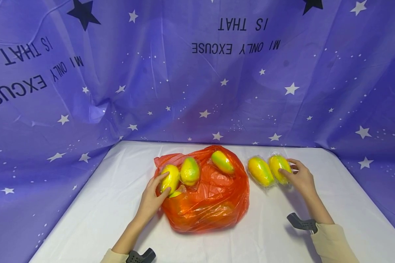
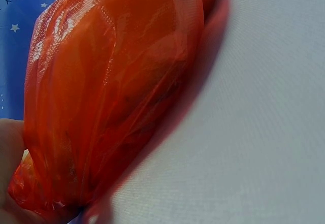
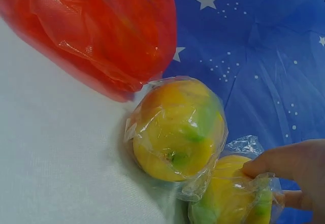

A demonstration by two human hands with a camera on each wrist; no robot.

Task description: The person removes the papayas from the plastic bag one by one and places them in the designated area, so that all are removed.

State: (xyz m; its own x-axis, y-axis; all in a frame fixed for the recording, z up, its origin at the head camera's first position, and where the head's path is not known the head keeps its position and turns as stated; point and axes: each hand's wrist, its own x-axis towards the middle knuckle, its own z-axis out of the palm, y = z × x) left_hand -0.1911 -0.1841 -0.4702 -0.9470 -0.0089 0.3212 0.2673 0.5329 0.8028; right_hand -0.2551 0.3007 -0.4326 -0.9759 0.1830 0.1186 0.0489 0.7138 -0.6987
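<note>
A red plastic bag (image 1: 214, 190) lies wide on the table, holding several yellow-green mangoes. Toward its left side, my left hand (image 1: 150, 199) grips a mango (image 1: 172, 178), thumb and fingers on either side of it. Two more mangoes show in the bag's mouth, one in the middle (image 1: 190, 171) and one at the back right (image 1: 222, 162). To the right of the bag, my right hand (image 1: 301, 178) holds a mango (image 1: 279, 168) in clear wrap between thumb and fingers. Close beside that one lies another wrapped mango (image 1: 260, 171). The left wrist view shows mostly the bag's side.
A white cloth (image 1: 276, 226) covers the table. Behind and along both sides hangs a purple-blue curtain (image 1: 184, 91) with stars and lettering. A dark wrist mount (image 1: 301, 223) sits at the right cuff, another (image 1: 140, 256) at the left.
</note>
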